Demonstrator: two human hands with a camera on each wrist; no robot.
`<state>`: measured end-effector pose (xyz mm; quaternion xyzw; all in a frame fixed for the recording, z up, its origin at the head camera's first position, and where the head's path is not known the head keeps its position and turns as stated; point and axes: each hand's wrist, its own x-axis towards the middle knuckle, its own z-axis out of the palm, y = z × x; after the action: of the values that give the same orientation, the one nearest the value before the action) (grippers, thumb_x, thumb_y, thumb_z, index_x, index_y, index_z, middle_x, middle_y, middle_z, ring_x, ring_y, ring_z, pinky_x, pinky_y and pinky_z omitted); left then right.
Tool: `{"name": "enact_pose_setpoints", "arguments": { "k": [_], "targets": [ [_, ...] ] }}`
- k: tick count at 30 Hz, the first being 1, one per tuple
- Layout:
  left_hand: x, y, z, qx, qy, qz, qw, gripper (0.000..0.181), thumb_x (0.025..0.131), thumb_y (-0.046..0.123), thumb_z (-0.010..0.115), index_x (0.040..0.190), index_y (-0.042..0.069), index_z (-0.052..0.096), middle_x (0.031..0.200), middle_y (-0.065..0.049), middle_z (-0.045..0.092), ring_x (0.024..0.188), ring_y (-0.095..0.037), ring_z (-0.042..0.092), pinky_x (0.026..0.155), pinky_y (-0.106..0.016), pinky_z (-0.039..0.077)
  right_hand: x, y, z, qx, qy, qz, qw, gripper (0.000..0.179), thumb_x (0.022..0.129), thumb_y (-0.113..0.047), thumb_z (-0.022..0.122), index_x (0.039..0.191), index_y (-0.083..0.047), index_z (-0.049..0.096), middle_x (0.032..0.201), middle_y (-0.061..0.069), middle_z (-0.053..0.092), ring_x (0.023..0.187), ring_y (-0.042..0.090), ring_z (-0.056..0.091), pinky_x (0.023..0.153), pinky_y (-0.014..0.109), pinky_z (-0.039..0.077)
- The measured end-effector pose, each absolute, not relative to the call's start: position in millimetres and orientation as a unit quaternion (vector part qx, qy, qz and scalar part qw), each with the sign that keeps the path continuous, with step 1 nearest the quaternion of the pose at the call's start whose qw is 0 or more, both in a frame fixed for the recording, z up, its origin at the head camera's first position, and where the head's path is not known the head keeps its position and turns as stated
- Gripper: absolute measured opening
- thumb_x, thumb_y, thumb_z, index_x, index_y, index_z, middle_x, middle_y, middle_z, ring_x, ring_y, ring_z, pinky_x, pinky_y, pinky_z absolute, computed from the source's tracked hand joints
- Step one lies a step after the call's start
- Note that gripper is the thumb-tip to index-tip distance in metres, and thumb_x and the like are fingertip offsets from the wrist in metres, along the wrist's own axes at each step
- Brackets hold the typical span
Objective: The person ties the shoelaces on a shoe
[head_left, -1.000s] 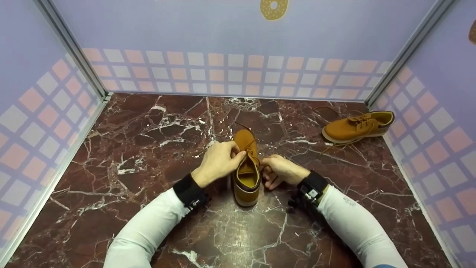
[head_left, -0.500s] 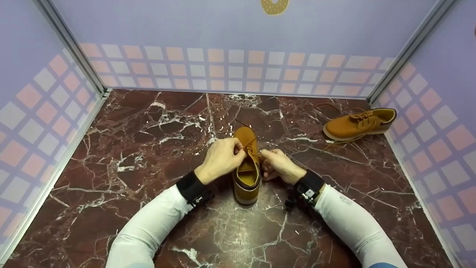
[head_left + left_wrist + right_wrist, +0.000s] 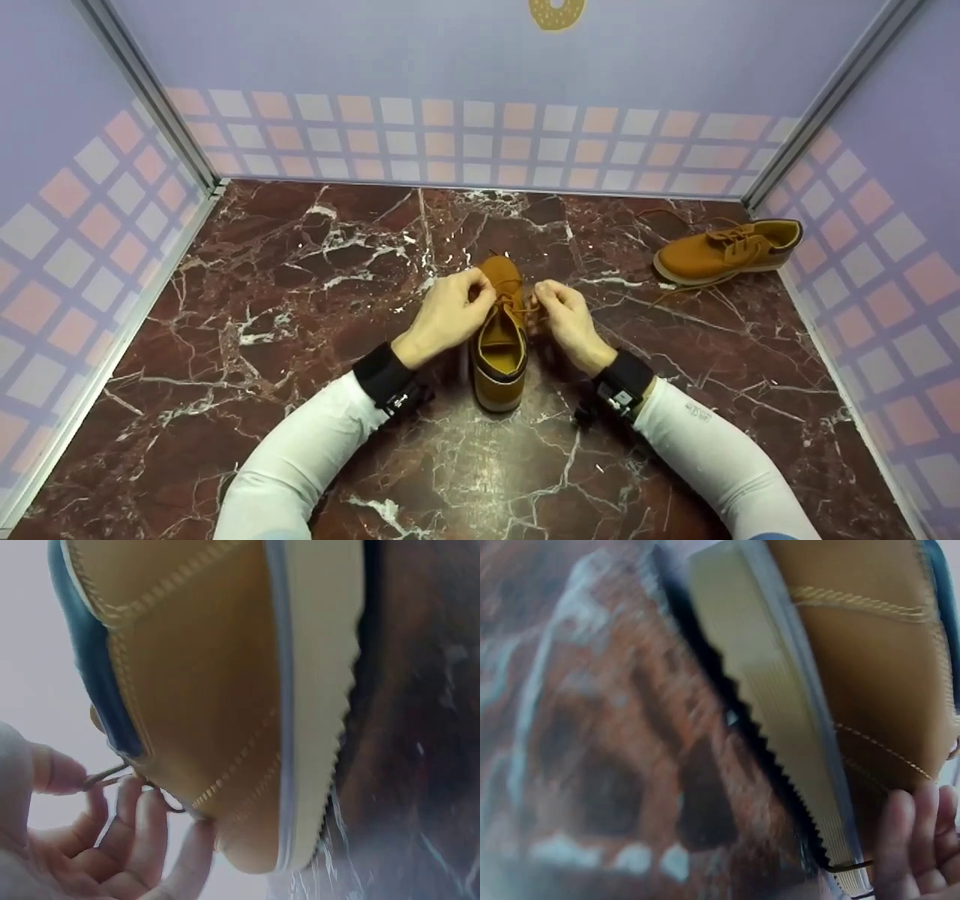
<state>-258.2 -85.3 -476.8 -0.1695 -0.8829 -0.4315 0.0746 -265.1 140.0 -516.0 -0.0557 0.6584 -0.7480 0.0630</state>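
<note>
Left hand (image 3: 448, 311) and right hand (image 3: 571, 326) are flanking the near shoe (image 3: 497, 334), one on each side of it. Dark marbled floor (image 3: 187, 360) is spreading beneath and around that shoe, which is standing upright between the hands with its toe pointing away from the person. Well to the right of the near shoe and farther off, the far shoe (image 3: 705, 253) is resting by the side wall (image 3: 885, 195), with neither hand touching it. Beside the near shoe's upper part, the left hand is pinching its lace (image 3: 111, 770) between thumb and forefinger. Across the near shoe, the right hand is holding thumb and forefinger together, apparently pinching another length of lace, though its wrist view is not showing the grip. Compared with half a second ago, the right hand is sitting slightly farther out from the near shoe, and less lace is showing past the toe; a strand is now stretching sideways to those fingers, suggesting that the lacing is being drawn out
</note>
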Motion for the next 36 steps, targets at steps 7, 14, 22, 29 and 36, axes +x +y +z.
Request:
{"name": "enact_pose_setpoints", "arguments": {
  "k": [7, 14, 22, 29, 36],
  "targets": [
    [-256, -83, -473, -0.171, -0.837, -0.511, 0.092, 0.014, 0.106, 0.017, 0.065, 0.100, 0.010, 0.076, 0.093, -0.008, 0.080, 0.079, -0.015, 0.065, 0.076, -0.028, 0.051, -263, 143, -502, -0.164, 0.679, -0.710, -0.086, 0.031, 0.117, -0.004, 0.048, 0.099, 0.015, 0.065, 0.095, 0.003, 0.080, 0.080, 0.016, 0.077, 0.072, 0.031, 0.067],
    [-254, -83, -472, -0.178, -0.821, -0.535, 0.095, 0.014, 0.108, 0.016, 0.064, 0.102, 0.011, 0.075, 0.098, -0.008, 0.083, 0.085, -0.012, 0.068, 0.081, -0.027, 0.053, -263, 141, -484, -0.246, 0.662, -0.686, -0.174, 0.028, 0.114, 0.002, 0.052, 0.097, 0.020, 0.066, 0.116, 0.037, 0.075, 0.102, 0.016, 0.078, 0.089, 0.027, 0.065],
    [-254, -83, -470, -0.189, -0.795, -0.570, 0.088, 0.014, 0.111, 0.013, 0.063, 0.105, 0.008, 0.074, 0.100, -0.011, 0.083, 0.090, -0.020, 0.073, 0.082, -0.024, 0.056, -261, 140, -470, -0.300, 0.646, -0.675, -0.192, 0.029, 0.113, 0.002, 0.052, 0.094, 0.020, 0.065, 0.106, 0.023, 0.080, 0.099, 0.015, 0.078, 0.087, 0.026, 0.065],
    [-252, -81, -470, -0.193, -0.768, -0.605, 0.083, 0.013, 0.111, 0.008, 0.062, 0.104, 0.004, 0.071, 0.097, -0.016, 0.081, 0.086, -0.028, 0.075, 0.079, -0.021, 0.059, -257, 140, -463, -0.314, 0.634, -0.687, -0.168, 0.031, 0.114, 0.000, 0.054, 0.095, 0.022, 0.065, 0.090, -0.003, 0.078, 0.074, 0.009, 0.075, 0.072, 0.027, 0.067],
    [-251, -78, -466, -0.187, -0.747, -0.634, 0.072, 0.017, 0.112, 0.008, 0.062, 0.104, -0.005, 0.071, 0.090, -0.019, 0.078, 0.079, -0.016, 0.071, 0.073, -0.024, 0.059, -261, 139, -455, -0.302, 0.642, -0.687, -0.159, 0.026, 0.113, 0.004, 0.053, 0.099, 0.022, 0.065, 0.088, -0.003, 0.076, 0.072, 0.008, 0.075, 0.067, 0.029, 0.067]
  ]
}}
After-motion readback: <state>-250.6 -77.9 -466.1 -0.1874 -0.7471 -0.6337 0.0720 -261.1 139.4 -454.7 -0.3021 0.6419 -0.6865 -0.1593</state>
